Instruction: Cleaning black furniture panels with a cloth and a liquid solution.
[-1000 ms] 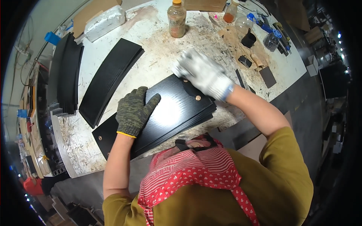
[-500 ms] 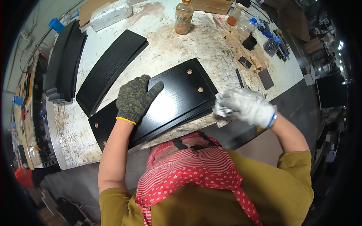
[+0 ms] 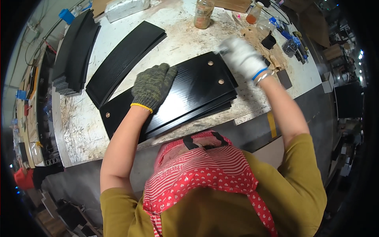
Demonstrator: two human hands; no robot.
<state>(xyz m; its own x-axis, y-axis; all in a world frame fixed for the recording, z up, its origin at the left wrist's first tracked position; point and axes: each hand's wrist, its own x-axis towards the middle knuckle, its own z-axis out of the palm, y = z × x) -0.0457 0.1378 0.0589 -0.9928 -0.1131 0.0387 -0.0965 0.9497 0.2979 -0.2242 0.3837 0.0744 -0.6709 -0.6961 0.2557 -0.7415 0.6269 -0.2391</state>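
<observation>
A stack of glossy black curved boards (image 3: 193, 85) lies at the table's near edge, the top one with round holes near its ends. My left hand (image 3: 154, 87), in a dark green mottled knit glove, rests flat on the top board, fingers stretched out. At the board's far right corner is my right hand (image 3: 242, 57) in a white glove, blurred by motion. Its fingers are curled round something small and greyish at the tips, too smeared to name. Beyond my left hand lie another black curved board pile (image 3: 126, 59) and a taller pile (image 3: 77, 51).
The worn white table (image 3: 177, 47) carries a bottle (image 3: 203, 15) and a white wrapped package (image 3: 127, 8) at the back. On the right are an orange-filled bottle (image 3: 254, 13), a black cup (image 3: 269, 41), a jar (image 3: 291, 46) and a dark flat piece (image 3: 284, 78).
My right hand has moved from the board's near right end up to its far right corner. My left hand stays on the board, its thumb now closer to the fingers. The view has shifted slightly.
</observation>
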